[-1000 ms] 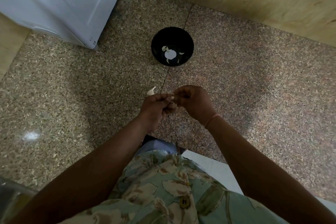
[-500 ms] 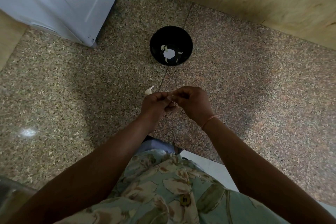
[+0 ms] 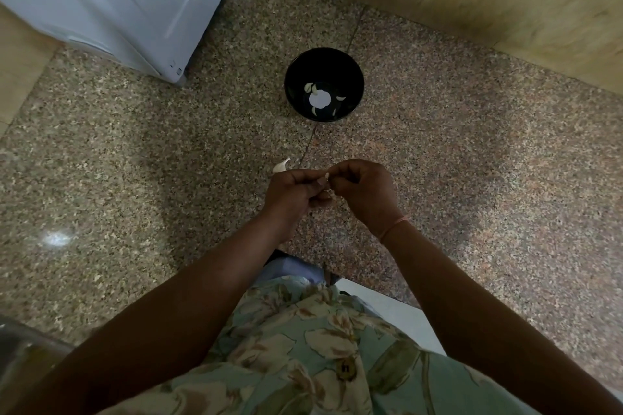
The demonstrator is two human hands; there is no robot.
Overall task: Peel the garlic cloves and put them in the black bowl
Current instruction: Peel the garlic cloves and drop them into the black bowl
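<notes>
We see L hand (image 3: 292,193) and R hand (image 3: 364,191) both pinching one garlic clove (image 3: 326,176). At 12 o'clock, well apart, the black bowl (image 3: 301,70) holds peeled cloves (image 3: 308,87). A loose clove (image 3: 281,166) lies just beside L hand, approx. 10 o'clock.

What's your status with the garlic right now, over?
Left hand and right hand both pinching one small white garlic clove, peeling. Round black bowl ahead on the speckled stone floor, few pale cloves inside. Nothing between hands and bowl.
</notes>
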